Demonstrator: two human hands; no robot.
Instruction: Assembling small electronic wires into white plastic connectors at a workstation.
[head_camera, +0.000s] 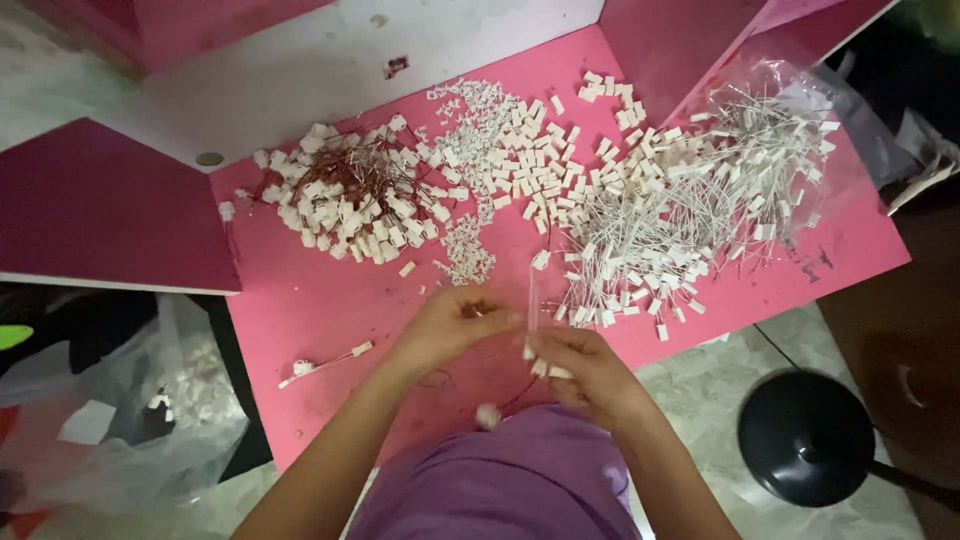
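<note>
Left hand (452, 328) pinched shut on a small white connector (478, 312); right hand (585, 372) closed around white-wired connectors (545, 368), a thin white wire (531, 295) rising toward 12 o'clock, held taut for mating. Red-wired pile (345, 205) at 11 o'clock, white-wired pile (680, 190) at 1 o'clock, within reach on the pink table (300, 300)

What the hands (525, 345) pinch is too small and blurred to tell; the black stand (810, 435) runs off the right edge.
</note>
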